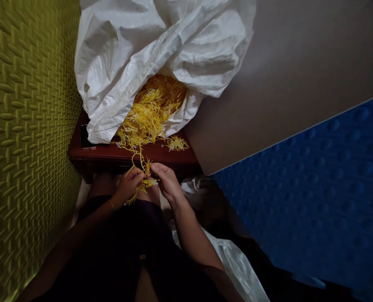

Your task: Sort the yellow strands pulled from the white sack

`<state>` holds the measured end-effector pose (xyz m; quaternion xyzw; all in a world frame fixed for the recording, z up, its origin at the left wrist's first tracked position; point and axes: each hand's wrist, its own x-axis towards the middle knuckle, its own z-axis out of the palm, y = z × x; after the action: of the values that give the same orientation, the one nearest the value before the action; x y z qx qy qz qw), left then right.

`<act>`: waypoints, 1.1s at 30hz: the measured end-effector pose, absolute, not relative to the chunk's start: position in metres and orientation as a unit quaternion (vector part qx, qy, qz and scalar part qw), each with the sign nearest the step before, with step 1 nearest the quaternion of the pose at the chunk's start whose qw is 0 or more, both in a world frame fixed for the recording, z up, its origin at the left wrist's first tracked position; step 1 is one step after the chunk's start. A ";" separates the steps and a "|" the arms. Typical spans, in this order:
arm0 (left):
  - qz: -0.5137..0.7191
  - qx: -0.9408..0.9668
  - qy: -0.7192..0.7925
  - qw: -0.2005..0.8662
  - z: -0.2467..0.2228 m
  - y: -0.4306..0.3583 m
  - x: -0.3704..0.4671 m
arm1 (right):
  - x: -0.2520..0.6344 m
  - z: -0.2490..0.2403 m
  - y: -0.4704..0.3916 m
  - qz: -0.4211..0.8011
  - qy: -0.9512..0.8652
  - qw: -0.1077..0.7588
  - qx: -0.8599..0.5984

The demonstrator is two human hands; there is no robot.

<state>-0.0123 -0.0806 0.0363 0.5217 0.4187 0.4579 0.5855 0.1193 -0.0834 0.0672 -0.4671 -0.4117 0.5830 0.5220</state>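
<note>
Yellow string [138, 157] with pale frayed tips runs between my two hands, above my lap. My left hand [130, 184] pinches it between thumb and fingers. My right hand [165, 178] is closed at the fingertips on another part of the same string, just to the right. Loose ends hang below and between the hands. Upward, strands reach toward a big tangled heap of yellow strings [148, 109], which spills from the mouth of a white woven sack [123, 50]. The exact grip of the fingertips is too small to make out.
The sack rests on a dark red table [142, 153]. A small tuft of yellow string [177, 143] lies near its front edge, and a dark flat object [87, 137] at its left. A yellow textured wall [23, 105] rises left; a grey panel [268, 84] and blue surface [315, 176] stand right.
</note>
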 end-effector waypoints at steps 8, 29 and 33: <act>0.461 0.563 0.439 0.527 0.038 -0.083 -0.013 | 0.121 0.067 -0.082 0.553 -0.444 0.514 -0.483; 0.469 0.553 0.443 0.527 0.041 -0.083 -0.020 | 0.169 0.055 -0.058 0.456 -0.335 0.662 -0.491; 0.465 0.522 0.431 0.570 0.039 -0.082 -0.017 | 0.165 0.055 -0.064 0.540 -0.362 0.588 -0.482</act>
<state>-0.0166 -0.0823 0.0395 0.5221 0.4314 0.4651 0.5700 0.1652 -0.0638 0.0554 -0.4818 -0.3619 0.5402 0.5875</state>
